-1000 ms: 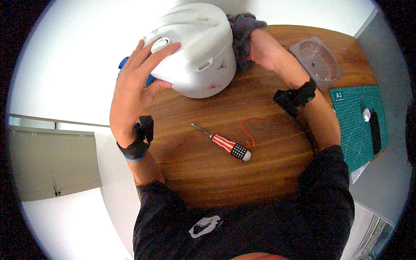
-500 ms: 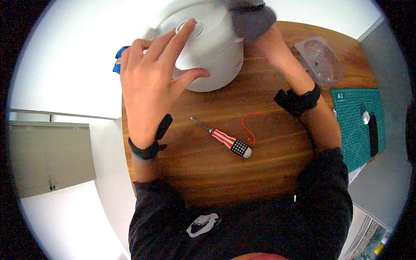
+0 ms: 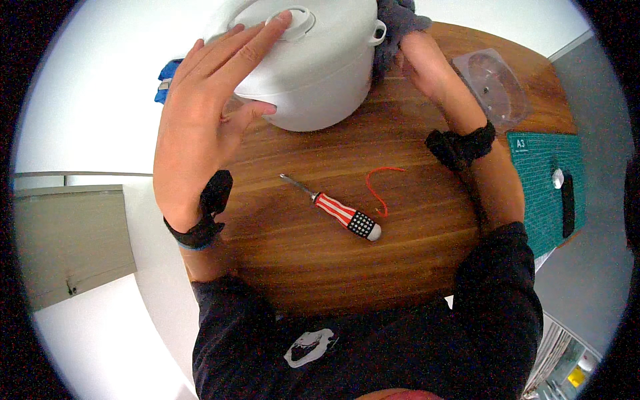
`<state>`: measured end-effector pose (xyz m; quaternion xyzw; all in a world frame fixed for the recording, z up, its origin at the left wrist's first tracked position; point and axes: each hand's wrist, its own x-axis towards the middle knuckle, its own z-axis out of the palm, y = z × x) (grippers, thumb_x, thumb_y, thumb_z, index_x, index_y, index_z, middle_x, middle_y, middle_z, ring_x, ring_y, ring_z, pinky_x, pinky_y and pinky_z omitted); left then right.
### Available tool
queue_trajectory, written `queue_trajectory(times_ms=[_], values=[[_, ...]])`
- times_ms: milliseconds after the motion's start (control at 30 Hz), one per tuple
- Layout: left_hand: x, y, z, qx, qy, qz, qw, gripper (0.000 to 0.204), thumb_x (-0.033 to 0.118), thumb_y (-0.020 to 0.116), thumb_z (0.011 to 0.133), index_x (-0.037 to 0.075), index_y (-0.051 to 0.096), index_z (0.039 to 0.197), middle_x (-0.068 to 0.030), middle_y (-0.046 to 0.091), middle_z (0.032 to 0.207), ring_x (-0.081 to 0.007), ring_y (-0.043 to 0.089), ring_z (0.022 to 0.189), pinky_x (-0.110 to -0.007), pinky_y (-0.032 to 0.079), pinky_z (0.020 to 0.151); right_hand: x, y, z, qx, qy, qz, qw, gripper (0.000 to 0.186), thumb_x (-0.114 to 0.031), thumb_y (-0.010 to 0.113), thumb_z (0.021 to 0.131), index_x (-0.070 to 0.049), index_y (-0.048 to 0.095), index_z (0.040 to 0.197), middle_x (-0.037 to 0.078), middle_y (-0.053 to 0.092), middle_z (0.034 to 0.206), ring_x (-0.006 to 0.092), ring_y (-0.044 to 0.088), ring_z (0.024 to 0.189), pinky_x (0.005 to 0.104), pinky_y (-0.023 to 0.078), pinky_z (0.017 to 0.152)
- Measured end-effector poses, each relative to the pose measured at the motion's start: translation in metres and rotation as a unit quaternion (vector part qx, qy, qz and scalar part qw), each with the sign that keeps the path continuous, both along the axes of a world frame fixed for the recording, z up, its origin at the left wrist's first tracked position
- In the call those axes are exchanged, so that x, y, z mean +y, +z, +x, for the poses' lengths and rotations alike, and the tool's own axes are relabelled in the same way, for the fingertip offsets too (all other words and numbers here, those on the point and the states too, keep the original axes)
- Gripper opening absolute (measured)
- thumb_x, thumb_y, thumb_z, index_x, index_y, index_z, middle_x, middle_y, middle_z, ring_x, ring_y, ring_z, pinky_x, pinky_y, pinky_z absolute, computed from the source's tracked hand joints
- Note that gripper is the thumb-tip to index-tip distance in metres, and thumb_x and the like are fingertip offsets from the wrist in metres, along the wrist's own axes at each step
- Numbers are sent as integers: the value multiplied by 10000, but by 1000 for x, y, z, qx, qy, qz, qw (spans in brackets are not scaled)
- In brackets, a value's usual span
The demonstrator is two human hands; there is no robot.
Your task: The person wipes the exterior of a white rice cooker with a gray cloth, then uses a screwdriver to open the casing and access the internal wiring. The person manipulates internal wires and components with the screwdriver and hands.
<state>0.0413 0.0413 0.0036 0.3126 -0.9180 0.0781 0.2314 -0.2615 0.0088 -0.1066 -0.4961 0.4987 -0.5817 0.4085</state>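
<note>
A white lidded bucket (image 3: 320, 100) stands at the far middle of the table, with a round knob on its lid (image 3: 340, 27) and a loop-shaped lug on its right side. My left hand (image 3: 203, 107) lies across the lid's left edge, fingers stretched out. Its fingertips reach the knob, and the thumb points along the bucket's near side. At the bucket's right side my right hand (image 3: 427, 67) is closed on a dark grey cloth (image 3: 393, 30), which touches or nearly touches the wall. Its fingertips are partly hidden by the cloth.
A screwdriver (image 3: 343, 215) with a striped and starred handle lies mid-table, beside a thin red cord (image 3: 377, 190). On the right are a clear plastic tray (image 3: 497, 90) and a green cutting mat (image 3: 543, 207) carrying a black strip (image 3: 568, 207). Something blue (image 3: 167, 80) shows behind my left hand.
The cloth, blurred earlier over the bucket's upper right, now hangs lower at its right side, and the lug shows there. My left hand has shifted left, its fingertips still at the knob.
</note>
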Motion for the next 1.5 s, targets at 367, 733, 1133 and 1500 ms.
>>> queue_trajectory(times_ms=[367, 733, 1133, 1500], values=[[5, 1, -12, 20, 0, -41, 999, 852, 384, 831, 731, 170, 632, 1531, -125, 718, 1420, -375, 673, 1296, -450, 529, 1095, 15, -1, 13, 159, 4, -194, 968, 417, -131, 614, 1100, -55, 558, 1507, 128, 583, 1482, 242, 569, 1316, 381, 472, 1128], [14, -13, -24, 23, 108, -109, 988, 851, 323, 906, 714, 279, 645, 1523, -80, 761, 1341, -330, 725, 1203, -422, 565, 1011, -12, -41, 18, 27, 4, -36, 999, 383, -263, 561, 1109, -92, 611, 1448, 99, 672, 1358, 221, 627, 1197, 384, 501, 1053], [-12, 6, 12, 101, -53, 7, 993, 640, 264, 909, 793, 122, 742, 1395, -126, 652, 1532, -316, 590, 1447, -460, 467, 1195, 25, 6, 24, 128, -11, -161, 979, 385, -239, 606, 1058, -63, 589, 1400, 71, 626, 1283, 177, 578, 1139, 336, 460, 990], [-2, 5, 13, 79, 62, 43, 994, 668, 479, 894, 816, 98, 738, 1343, -122, 590, 1603, -329, 703, 1214, -402, 610, 924, 30, -2, 36, 282, -8, -284, 916, 686, -196, 746, 963, -14, 447, 1553, 307, 477, 1550, 518, 483, 1439, 512, 399, 1225]])
